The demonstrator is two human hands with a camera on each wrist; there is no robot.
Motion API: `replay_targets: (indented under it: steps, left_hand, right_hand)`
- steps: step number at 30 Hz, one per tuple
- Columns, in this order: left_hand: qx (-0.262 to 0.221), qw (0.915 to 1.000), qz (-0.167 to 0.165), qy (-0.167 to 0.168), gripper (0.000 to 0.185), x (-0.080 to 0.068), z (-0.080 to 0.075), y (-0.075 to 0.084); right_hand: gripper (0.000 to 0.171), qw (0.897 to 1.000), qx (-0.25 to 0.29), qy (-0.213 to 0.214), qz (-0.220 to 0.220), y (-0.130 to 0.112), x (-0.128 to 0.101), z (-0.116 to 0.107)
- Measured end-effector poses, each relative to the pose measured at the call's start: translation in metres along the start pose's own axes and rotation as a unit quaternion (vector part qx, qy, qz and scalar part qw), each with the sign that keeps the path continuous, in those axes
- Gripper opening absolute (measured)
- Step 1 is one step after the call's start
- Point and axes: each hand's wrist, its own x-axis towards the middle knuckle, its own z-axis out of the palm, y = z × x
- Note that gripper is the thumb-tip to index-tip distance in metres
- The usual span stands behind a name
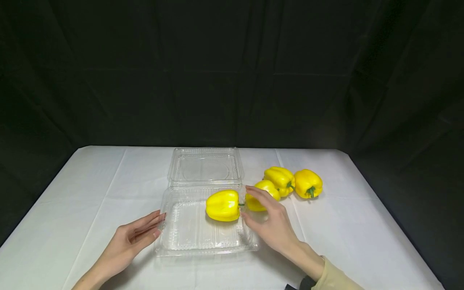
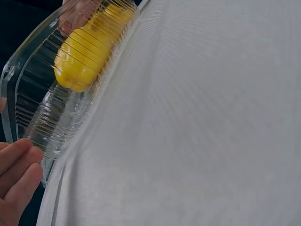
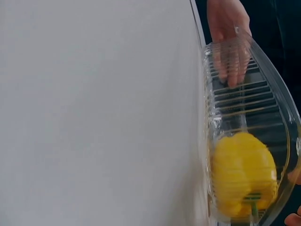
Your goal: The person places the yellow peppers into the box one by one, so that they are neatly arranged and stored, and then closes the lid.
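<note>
white tablecloth [image 1: 90, 193]; two yellow peppers [image 1: 279, 179] [image 1: 308, 183] touching, right of open lid; black backdrop [image 1: 232, 72].

The peppers [image 1: 222, 205] are bright yellow with green stems. The clamshell box [image 1: 203, 235] is clear plastic with fine ribbed walls. The counter [image 1: 90, 189] is white, the backdrop [image 1: 232, 72] black, the sleeve [image 1: 331, 278] beige.

Right hand [image 1: 272, 219] partly hides one pepper [image 1: 262, 192]; left forearm cut off below
</note>
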Motion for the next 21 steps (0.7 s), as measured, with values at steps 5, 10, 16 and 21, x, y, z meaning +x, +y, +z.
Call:
replay_targets:
  steps: [5,10,16,21]
  left_hand:
    - [-0.002,1.0000,-0.001,-0.002,0.051,0.000,0.000,0.000]
    - [-0.003,1.0000,0.000,-0.001,0.052,-0.001,0.000,0.000]
    - [-0.006,1.0000,0.004,-0.001,0.052,-0.001,0.000,-0.001]
    - [-0.004,0.9999,0.011,0.000,0.052,0.000,0.001,-0.001]
  right_hand:
    - [0.062,1.000,-0.010,0.015,-0.001,0.004,-0.002,-0.006]
    - [0.063,0.999,-0.022,0.027,0.005,0.008,-0.004,-0.012]
    - [0.064,0.998,-0.032,0.046,-0.011,0.015,-0.004,-0.018]
    - [0.065,0.998,-0.040,0.055,-0.015,0.022,-0.005,-0.023]
